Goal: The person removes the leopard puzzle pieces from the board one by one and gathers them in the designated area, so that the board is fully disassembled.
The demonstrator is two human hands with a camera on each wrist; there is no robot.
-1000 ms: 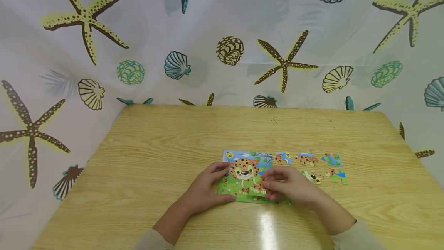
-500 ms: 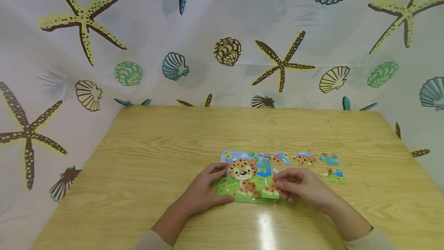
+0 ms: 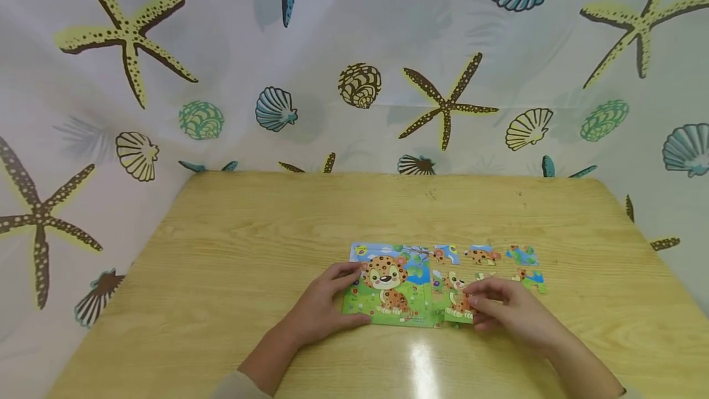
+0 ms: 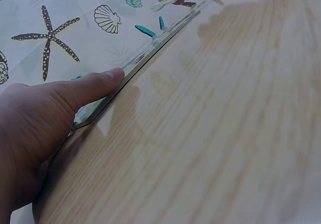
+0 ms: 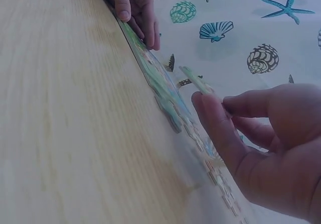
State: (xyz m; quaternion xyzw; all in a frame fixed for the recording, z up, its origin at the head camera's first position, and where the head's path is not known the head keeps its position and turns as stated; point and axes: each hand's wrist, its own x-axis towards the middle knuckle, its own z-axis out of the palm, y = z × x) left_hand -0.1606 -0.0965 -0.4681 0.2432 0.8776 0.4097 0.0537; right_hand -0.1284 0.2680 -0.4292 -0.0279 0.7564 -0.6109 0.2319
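Observation:
A puzzle board (image 3: 382, 310) with a printed leopard cub lies flat on the table. At its left side rests my left hand (image 3: 324, 302); the thumb lies straight along the near edge in the left wrist view, and the other fingers touch the left part. My right hand (image 3: 517, 314) pinches a puzzle piece (image 3: 458, 313) showing spotted legs and green grass between thumb and fingers. That piece (image 5: 195, 78) is tilted and raised above the table in the right wrist view. Beneath and behind it lie loose pieces, partly hidden, one showing a cub's face (image 3: 455, 281).
Loose puzzle pieces lie right of the board, among them a blue-and-green one (image 3: 522, 255), a spotted one (image 3: 482, 255) and one with a yellow corner (image 3: 446, 255). The wooden table (image 3: 249, 233) meets a curtain (image 3: 310, 48) printed with starfish and shells.
My right hand has carried the pinched piece rightward, from over the board to over the loose pieces beside it, uncovering the cub's body. The left hand has stayed at the board's left side.

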